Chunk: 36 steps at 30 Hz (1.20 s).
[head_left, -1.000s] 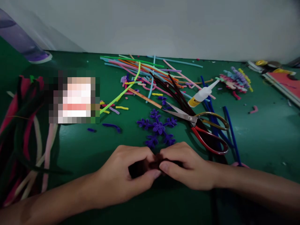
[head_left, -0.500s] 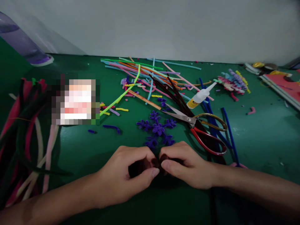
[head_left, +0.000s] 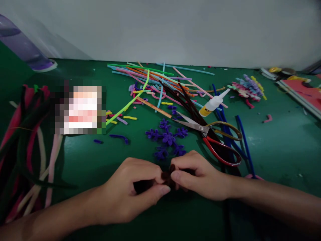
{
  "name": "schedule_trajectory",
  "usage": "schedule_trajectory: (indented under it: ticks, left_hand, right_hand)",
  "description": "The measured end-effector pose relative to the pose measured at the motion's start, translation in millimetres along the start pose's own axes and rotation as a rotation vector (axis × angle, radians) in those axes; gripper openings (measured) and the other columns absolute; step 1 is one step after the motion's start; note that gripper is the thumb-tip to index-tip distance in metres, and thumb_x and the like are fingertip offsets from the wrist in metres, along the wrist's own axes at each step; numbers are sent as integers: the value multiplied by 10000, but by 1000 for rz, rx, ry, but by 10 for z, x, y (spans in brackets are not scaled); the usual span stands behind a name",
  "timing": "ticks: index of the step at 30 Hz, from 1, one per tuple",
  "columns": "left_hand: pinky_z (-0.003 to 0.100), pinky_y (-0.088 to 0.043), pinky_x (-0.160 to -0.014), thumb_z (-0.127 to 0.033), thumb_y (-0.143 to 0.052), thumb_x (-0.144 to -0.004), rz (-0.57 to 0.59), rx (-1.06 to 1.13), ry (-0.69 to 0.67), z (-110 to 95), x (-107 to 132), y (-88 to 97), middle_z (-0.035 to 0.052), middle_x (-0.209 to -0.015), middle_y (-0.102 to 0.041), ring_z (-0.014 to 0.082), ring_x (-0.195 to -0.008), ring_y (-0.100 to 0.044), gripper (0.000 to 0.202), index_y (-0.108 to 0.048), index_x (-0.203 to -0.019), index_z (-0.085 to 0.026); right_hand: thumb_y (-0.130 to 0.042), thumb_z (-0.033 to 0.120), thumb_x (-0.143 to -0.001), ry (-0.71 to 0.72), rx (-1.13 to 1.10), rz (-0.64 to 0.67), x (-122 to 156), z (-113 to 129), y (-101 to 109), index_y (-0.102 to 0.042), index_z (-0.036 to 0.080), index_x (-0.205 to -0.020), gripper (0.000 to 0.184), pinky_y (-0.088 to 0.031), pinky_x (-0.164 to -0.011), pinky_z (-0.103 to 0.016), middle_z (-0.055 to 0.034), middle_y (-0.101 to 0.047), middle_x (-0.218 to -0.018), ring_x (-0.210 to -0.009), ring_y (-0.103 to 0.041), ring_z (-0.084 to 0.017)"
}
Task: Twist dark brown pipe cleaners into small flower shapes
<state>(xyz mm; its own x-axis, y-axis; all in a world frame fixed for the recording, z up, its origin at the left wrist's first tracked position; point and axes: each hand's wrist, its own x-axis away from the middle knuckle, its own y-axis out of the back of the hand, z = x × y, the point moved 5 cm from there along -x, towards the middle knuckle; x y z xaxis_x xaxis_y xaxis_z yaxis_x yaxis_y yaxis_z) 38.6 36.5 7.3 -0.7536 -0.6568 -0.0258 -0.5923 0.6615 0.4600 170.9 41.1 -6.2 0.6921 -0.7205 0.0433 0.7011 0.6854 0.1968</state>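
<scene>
Between my two hands is a small dark brown pipe cleaner piece (head_left: 171, 178), bent into loops and mostly covered by fingers. My left hand (head_left: 136, 187) pinches its left side between thumb and forefinger. On its right side, my right hand (head_left: 198, 175) grips it with the thumb pressed on top. Just beyond the hands lies a purple snowflake-like shape (head_left: 168, 136) made of pipe cleaner loops. Open-bladed scissors (head_left: 204, 130) with one red and one brownish-yellow handle rest to its right. A white glue bottle (head_left: 212, 104) with a yellow label lies behind the scissors.
Coloured pipe cleaners (head_left: 155, 76) are heaped at the back, near a wooden stick (head_left: 154, 107). Thick fuzzy stems (head_left: 27, 147) lie at the left, below a purple bottle (head_left: 27, 47). Blue pipe cleaners (head_left: 242, 137) and a multicoloured bundle (head_left: 248, 87) sit at the right.
My left thumb and forefinger have shifted slightly on the brown piece, and more of it shows between the hands. Things on the table stay put.
</scene>
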Motion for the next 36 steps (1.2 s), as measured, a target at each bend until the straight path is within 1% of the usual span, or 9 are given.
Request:
schedule_trajectory:
  ticks: [4, 8, 11, 18, 21, 26, 28, 31, 36]
  left_hand:
    - [167, -369, -530, -174, -497, -870, 2, 44, 20, 15, -2, 2, -24, -547, -571, 77, -510, -507, 221, -539, -654, -149]
    - [154, -356, -489, -183, -494, -858, -70, 82, 74, 26, -16, 43, -29, -535, -576, 70, -485, -495, 202, -554, -669, -145]
    - [156, -341, -473, -182, -497, -846, -91, 80, 106, 21, -28, 61, -31, -530, -578, 68, -476, -484, 201, -576, -666, -143]
    - [149, -366, -499, -213, -468, -867, -62, 164, 94, 15, -49, 46, -35, -544, -605, 71, -494, -538, 233, -554, -657, -159]
    - [138, -378, -519, -176, -469, -876, -41, 160, 82, 13, -45, 47, -37, -540, -611, 64, -501, -548, 248, -558, -646, -157]
    - [141, -413, -603, -154, -473, -885, 67, 183, 32, 1, -26, 6, -12, -609, -638, 75, -582, -586, 239, -577, -670, -149]
    - [145, -419, -617, -158, -475, -888, 86, 184, 17, 0, -24, -6, -7, -624, -645, 80, -596, -591, 243, -585, -672, -151]
    - [152, -423, -601, -183, -471, -893, 48, 173, 40, 12, -33, 6, -9, -613, -647, 86, -581, -589, 263, -597, -663, -157]
    - [156, -424, -575, -196, -478, -883, -104, 151, 131, 35, -45, 77, -18, -589, -642, 89, -570, -602, 264, -596, -650, -161]
  right_hand:
    - [-449, 243, -895, 13, -66, -5, 15, 0, 9, -547, 130, -629, 306, -329, -452, -161, 51, -426, -486, -454, -433, -53]
    - [-362, 312, -937, -15, -224, -17, 34, -33, 26, -556, 121, -682, 373, -364, -450, -168, 22, -476, -545, -477, -472, -67]
    - [-391, 320, -925, -17, -242, -30, 34, -38, 35, -543, 128, -690, 340, -360, -446, -171, 25, -474, -543, -470, -465, -69]
    - [-466, 168, -848, 46, -82, -31, 12, -8, 36, -503, 147, -612, 240, -320, -473, -177, 50, -422, -506, -476, -420, -61]
    - [-463, 153, -829, 42, -78, -16, 13, -11, 33, -477, 155, -599, 231, -307, -465, -179, 59, -379, -495, -467, -388, -61]
    - [-449, 140, -792, 47, -52, 51, 13, -6, 7, -425, 163, -541, 253, -299, -468, -189, 53, -358, -486, -461, -362, -62]
    - [-452, 152, -795, 45, -47, 80, 14, -12, -4, -417, 164, -529, 269, -305, -474, -190, 49, -363, -486, -466, -368, -63]
    - [-457, 214, -842, 34, -118, 49, 17, -28, 14, -454, 159, -564, 283, -310, -454, -182, 50, -387, -477, -448, -389, -63]
    - [-430, 391, -910, -9, -268, 14, 26, -59, 20, -522, 139, -692, 346, -347, -440, -182, 35, -452, -523, -445, -434, -71]
